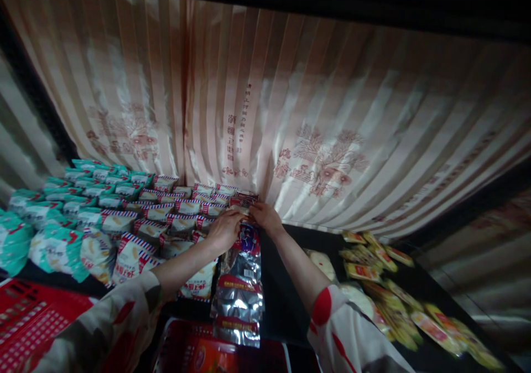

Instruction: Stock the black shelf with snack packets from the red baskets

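Both hands reach forward to the far end of a row of overlapping silver and dark red snack packets (237, 301) on the black table. My left hand (225, 230) comes in from the left, its fingers closed at the edge of a dark red snack packet (244, 198). From the other side my right hand (266, 218) closes its fingers on the same packet, close to the left fingertips. A packet with a blue and purple print (249, 240) lies just below the hands. The fingertips partly cover the packet they hold.
Rows of white striped snack bags (160, 211) and teal bags (58, 245) stand on the left. Yellow packets (365, 270) and white packs (321, 263) lie on the right. Red baskets (45, 312) are in front. A printed curtain (232, 85) hangs behind.
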{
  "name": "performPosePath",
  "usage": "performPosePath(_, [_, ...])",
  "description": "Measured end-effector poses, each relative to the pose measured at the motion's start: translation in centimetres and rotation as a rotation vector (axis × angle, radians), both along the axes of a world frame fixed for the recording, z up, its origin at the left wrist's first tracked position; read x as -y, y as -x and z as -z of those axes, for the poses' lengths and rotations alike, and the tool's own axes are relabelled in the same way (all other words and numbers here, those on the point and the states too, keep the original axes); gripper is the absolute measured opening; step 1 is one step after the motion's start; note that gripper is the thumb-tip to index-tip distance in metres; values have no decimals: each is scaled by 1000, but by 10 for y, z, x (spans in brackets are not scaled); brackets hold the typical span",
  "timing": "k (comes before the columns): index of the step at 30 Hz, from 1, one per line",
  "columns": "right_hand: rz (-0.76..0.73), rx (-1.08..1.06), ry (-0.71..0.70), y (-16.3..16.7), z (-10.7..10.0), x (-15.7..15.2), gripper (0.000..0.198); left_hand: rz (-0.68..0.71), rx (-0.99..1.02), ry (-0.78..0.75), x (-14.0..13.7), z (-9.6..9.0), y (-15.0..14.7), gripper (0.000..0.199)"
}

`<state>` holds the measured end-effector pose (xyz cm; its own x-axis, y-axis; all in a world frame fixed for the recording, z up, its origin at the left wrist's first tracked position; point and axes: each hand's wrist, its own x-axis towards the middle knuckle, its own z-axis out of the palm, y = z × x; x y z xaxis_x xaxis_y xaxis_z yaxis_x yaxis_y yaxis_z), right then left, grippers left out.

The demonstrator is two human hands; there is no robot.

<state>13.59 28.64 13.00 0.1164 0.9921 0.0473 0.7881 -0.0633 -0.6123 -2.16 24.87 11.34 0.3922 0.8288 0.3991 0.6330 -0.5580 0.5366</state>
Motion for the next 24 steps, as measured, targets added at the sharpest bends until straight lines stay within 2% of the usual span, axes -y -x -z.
performPosePath(7, [180, -38, -163, -4, 12, 42, 24, -6, 8, 62, -3, 2, 10, 34])
performPosePath(9, [196, -52, -140, -8, 16, 60, 23, -9, 7, 67, -2, 1, 11, 34])
performPosePath(12, [181, -62, -50, -12, 21, 81, 34, -20, -5, 80, -1, -3, 12, 34])
performPosePath(16, [127, -22, 97, -13, 23, 93, 45, -14, -51, 102, 1, -7, 11, 34])
performPosePath(24, [87, 4, 91, -12, 18, 97, 24, -3, -84, 98, 1, -6, 10, 35])
